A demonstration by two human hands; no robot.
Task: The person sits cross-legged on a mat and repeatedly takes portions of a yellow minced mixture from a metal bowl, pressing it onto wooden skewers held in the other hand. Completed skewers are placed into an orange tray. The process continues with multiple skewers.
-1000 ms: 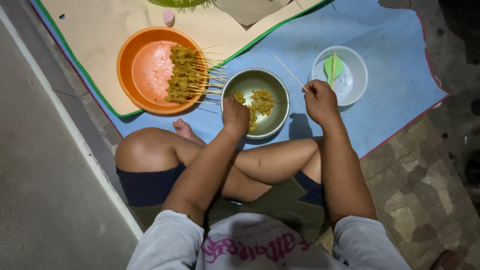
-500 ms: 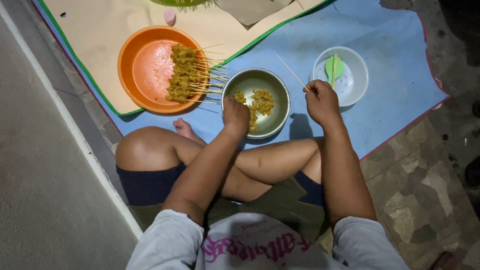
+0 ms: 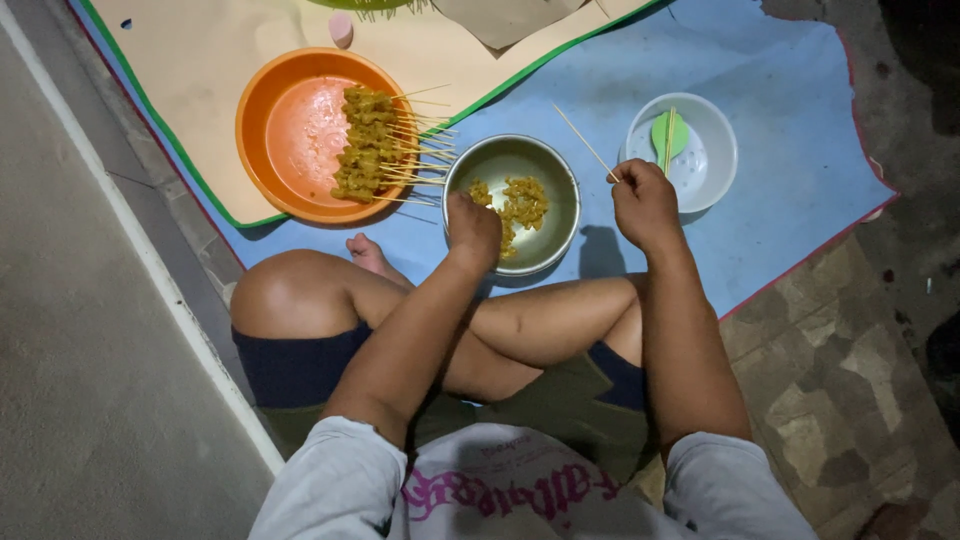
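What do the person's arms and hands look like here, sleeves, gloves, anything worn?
Both arms are bare from above the elbow down. Left hand and right hand are ungloved; no rings, watch or bands show. Short light grey sleeves cover the upper arms, part of a shirt with pink print on the chest.

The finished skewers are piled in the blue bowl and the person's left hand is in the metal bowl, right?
Not quite. In the head view the finished skewers are piled in an orange bowl, not a blue one. The left hand is indeed in the metal bowl.

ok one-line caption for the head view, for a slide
Left hand in metal bowl of marinated meat, right hand holding a bamboo skewer.
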